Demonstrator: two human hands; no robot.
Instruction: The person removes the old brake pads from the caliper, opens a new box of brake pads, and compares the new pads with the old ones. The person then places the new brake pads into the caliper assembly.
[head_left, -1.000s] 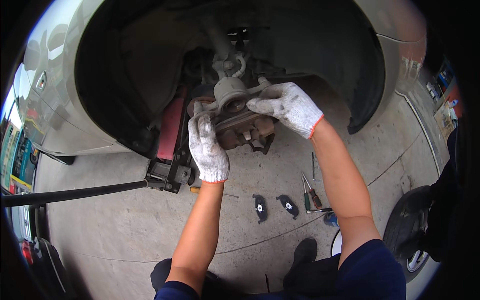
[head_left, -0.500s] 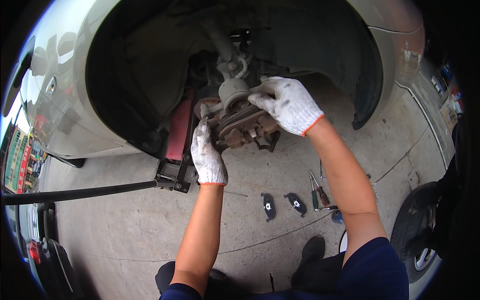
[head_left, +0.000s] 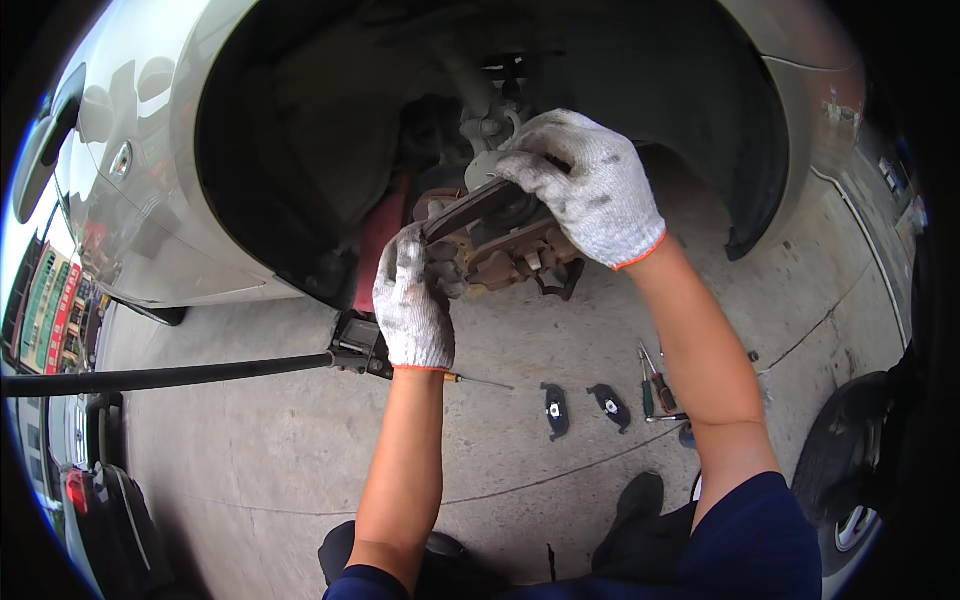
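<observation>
My left hand [head_left: 410, 290] and my right hand [head_left: 590, 190], both in grimy white knit gloves, grip opposite ends of a dark, flat metal plate [head_left: 462, 212], apparently a brake pad. It is held tilted inside the wheel arch, in front of the grey caliper housing [head_left: 484, 166], which it partly hides along with my right fingers. Rusty brake bracket parts [head_left: 535, 255] show just below the plate.
A silver car body [head_left: 150, 210] surrounds the arch. A jack [head_left: 355, 340] with a red part and long black handle stands left. Two brake pads [head_left: 609, 403], several hand tools [head_left: 655, 385] and a yellow-handled screwdriver [head_left: 480, 380] lie on the concrete. A loose wheel [head_left: 840, 450] is at right.
Both hands have lifted the dark plate up across the front of the caliper housing; my right hand has moved upward. The view has shifted slightly, so the scene sits further right.
</observation>
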